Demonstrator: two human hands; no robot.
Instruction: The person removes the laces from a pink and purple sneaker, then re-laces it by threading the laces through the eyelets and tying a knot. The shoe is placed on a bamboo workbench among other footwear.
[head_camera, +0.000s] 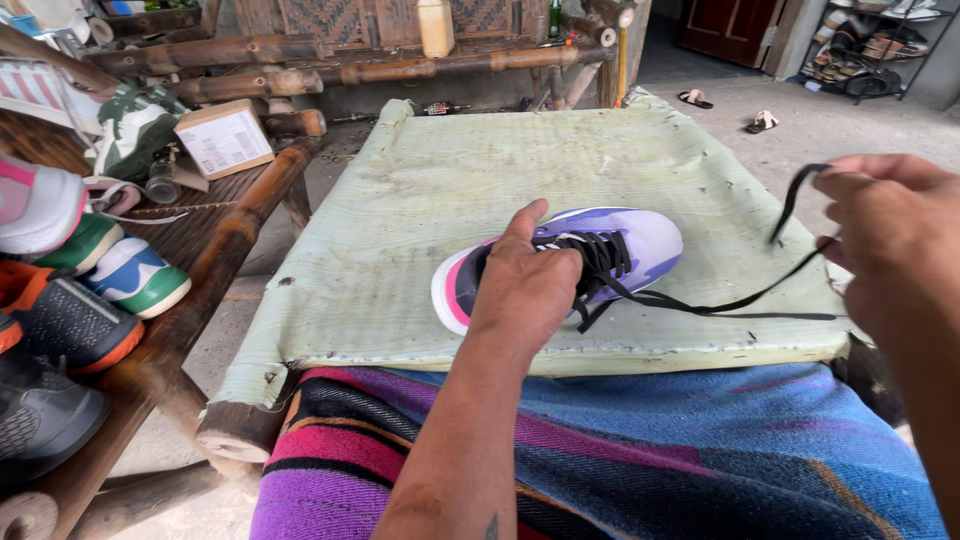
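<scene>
Purple-and-white sneaker with black lace
It lies on the pale green desk; the lace trails out rightward, pulled taut.

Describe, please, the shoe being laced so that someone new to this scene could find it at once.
Start at the pale green padded table in the middle of the view. The shoe lies on its near part, pinned under the left hand, and a black lace runs from it to the right hand. Unlike the shoes piled on the wooden bench at left, it is lilac and white with a pink heel.
</scene>
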